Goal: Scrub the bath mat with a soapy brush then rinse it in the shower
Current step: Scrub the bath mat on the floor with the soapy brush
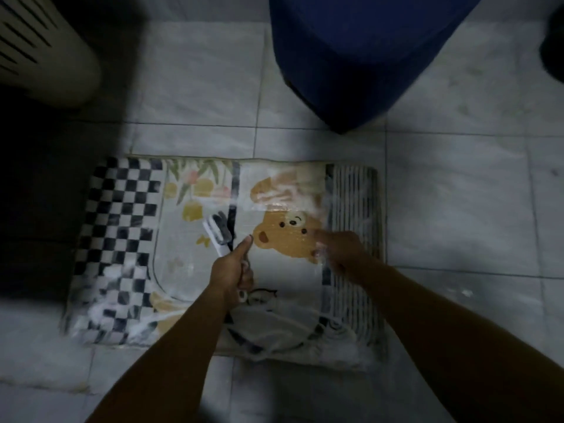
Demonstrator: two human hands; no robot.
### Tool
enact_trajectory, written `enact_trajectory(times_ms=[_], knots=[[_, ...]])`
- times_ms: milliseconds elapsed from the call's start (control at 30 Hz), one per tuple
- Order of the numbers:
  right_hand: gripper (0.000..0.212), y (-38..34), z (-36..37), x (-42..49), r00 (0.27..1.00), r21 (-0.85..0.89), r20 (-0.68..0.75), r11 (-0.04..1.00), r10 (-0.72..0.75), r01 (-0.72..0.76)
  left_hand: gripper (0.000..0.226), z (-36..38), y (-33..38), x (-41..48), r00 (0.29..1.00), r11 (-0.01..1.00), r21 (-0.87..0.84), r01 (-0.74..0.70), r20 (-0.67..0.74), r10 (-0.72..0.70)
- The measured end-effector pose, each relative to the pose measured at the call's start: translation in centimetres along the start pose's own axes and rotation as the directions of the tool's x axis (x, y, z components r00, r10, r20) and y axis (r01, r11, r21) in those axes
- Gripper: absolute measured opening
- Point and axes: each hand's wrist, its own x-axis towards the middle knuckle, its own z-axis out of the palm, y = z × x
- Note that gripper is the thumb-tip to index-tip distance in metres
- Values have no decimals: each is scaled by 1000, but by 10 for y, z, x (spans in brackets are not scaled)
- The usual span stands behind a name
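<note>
Foam-streaked printed fabric bath mat lies flat on the tiled floor beneath both hands, long axis left to right. Left hand grips the white-handled, dark-bristled brush, whose head points ahead-left. Right hand rests on the mat; it is blurred and its openness is undeterminable.

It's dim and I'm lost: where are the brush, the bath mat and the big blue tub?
brush (217, 229): head view, on its bristle head.
bath mat (122, 209): head view, on its checkered left part.
blue tub (351, 62): head view, on its side wall.
</note>
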Motion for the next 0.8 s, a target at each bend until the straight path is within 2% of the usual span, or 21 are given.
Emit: enact_trajectory(times_ms=[67, 167, 300, 500, 633, 800], knots=[[27, -5, 1, -1, 1000, -49, -1, 999, 18, -18, 62, 2, 3, 2, 998, 999, 40, 25, -67, -22], [34, -6, 1, 4, 998, -142, -56, 990, -12, 4, 54, 5, 6, 2, 994, 997, 71, 39, -106, -31], [50, -6, 0, 7, 997, -113, -77, 993, -24, 16, 54, 4, 7, 1, 991, 994, 55, 92, -101, -86], [47, -10, -1, 4, 999, -89, -40, 996, 21, -24, 55, 8, 8, 2, 990, 995, 21, 99, -108, -96], [34, -10, -1, 8, 997, -126, -54, 990, 51, -58, 51, 7, 6, 7, 989, 997, 29, 70, -132, -65], [44, -9, 0, 11, 995, -195, -76, 978, 67, -81, 52, 7, 5, 6, 994, 997, 38, 68, -92, -65]])
